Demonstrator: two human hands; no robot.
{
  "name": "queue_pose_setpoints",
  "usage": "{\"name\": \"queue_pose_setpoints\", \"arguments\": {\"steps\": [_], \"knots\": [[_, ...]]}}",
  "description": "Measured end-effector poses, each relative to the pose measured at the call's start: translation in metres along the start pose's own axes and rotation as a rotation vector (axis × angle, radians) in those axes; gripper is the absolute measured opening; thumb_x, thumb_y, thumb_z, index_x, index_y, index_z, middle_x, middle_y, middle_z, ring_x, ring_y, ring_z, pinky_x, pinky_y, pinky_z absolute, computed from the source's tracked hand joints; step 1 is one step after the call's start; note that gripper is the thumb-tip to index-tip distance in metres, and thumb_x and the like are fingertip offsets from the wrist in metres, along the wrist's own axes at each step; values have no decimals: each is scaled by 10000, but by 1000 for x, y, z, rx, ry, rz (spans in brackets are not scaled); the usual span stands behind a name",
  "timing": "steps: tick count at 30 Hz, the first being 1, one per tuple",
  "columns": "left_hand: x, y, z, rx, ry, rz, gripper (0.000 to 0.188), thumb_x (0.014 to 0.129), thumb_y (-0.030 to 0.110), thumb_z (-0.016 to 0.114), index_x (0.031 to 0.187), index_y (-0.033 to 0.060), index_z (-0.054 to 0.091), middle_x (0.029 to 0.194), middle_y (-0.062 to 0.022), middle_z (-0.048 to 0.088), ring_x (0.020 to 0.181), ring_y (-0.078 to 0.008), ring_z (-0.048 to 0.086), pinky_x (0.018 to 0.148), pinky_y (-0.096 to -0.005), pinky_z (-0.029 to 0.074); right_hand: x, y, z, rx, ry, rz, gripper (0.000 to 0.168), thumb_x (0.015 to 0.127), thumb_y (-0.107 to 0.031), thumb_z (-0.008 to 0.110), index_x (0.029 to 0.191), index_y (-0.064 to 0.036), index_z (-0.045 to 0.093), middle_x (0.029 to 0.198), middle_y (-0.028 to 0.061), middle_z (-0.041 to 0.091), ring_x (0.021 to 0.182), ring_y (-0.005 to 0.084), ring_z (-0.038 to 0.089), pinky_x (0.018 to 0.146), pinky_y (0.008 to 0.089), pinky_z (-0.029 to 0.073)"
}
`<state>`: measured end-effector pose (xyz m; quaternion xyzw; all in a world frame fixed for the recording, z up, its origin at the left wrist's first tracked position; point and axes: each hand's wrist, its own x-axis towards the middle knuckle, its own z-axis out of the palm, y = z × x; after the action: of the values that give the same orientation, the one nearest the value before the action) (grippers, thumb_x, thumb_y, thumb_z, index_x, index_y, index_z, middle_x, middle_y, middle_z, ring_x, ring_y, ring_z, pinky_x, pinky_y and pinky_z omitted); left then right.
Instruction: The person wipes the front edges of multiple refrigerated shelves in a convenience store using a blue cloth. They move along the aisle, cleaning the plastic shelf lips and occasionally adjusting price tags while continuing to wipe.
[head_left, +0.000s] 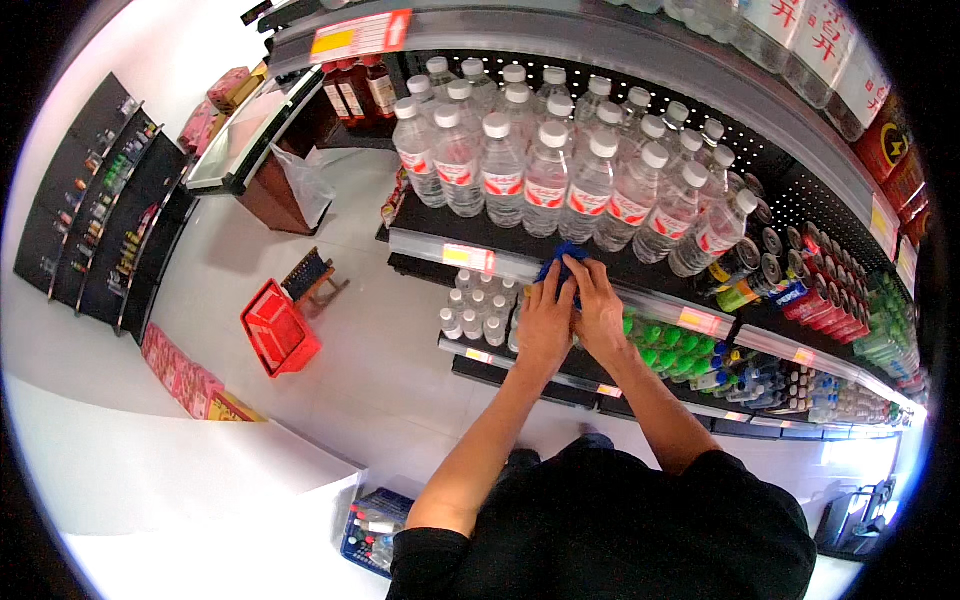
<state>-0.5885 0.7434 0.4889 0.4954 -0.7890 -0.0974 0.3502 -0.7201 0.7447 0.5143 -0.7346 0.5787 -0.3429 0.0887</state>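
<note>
Both of my hands meet at the front edge of a black store shelf (487, 234), over its clear price-tag strip. A bunched blue cloth (572, 251) shows just beyond my fingertips. My left hand (546, 322) presses on it with bent fingers. Close beside it, my right hand (598, 304) rests on the same cloth, its fingers touching the left hand. Much of the cloth is hidden under the hands. Rows of clear plastic water bottles (545, 191) with white caps and red-and-white labels stand upright on the shelf behind it.
Soda cans (814, 296) fill the shelf's right part. Below are small white-capped bottles (472, 322) and green-capped bottles (679, 349). An upper shelf edge (525, 34) overhangs. On the floor are a red basket (279, 330), a small wooden chair (311, 277) and a blue crate of bottles (375, 529).
</note>
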Motion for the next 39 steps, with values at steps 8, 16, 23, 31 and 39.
{"name": "queue_pose_setpoints", "arguments": {"steps": [8, 16, 23, 31, 39], "knots": [[5, -61, -43, 37, -61, -71, 649, 894, 95, 720, 1500, 56, 490, 1623, -197, 446, 1378, -427, 518, 1079, -554, 483, 34, -38, 61, -71, 39, -91, 756, 801, 2, 769, 1506, -117, 524, 1367, 193, 558, 1160, 404, 668, 865, 460, 624], [7, -110, -61, 93, -34, -98, 629, 898, 100, 713, 1488, 69, 500, 1626, -188, 453, 1408, -405, 513, 1104, -545, 472, 63, -69, 104, -118, 11, -51, 651, 852, -24, 727, 1467, -125, 539, 1298, 146, 561, 1063, 389, 691, 782, 475, 619], [9, -140, -81, 106, -12, -34, 584, 866, 107, 715, 1421, 71, 537, 1594, -189, 480, 1318, -403, 572, 991, -541, 531, 79, -93, 119, -95, -1, -60, 645, 849, -31, 730, 1456, -143, 543, 1281, 165, 572, 1076, 427, 681, 807, 488, 602], [10, -167, -100, 4, -106, -15, 665, 879, 93, 734, 1503, 100, 504, 1605, -232, 451, 1360, -428, 549, 1061, -538, 511, 93, -119, 116, -5, -79, -23, 767, 765, 36, 796, 1468, -129, 536, 1295, 170, 556, 1092, 427, 672, 813, 490, 599], [7, -216, -128, -228, -39, 37, 558, 920, 69, 706, 1460, 115, 574, 1477, -186, 562, 1264, -391, 633, 990, -482, 566, 89, -118, 119, 69, 3, 173, 600, 822, 49, 744, 1379, -133, 614, 1181, 137, 559, 911, 322, 676, 759, 436, 579]]}}
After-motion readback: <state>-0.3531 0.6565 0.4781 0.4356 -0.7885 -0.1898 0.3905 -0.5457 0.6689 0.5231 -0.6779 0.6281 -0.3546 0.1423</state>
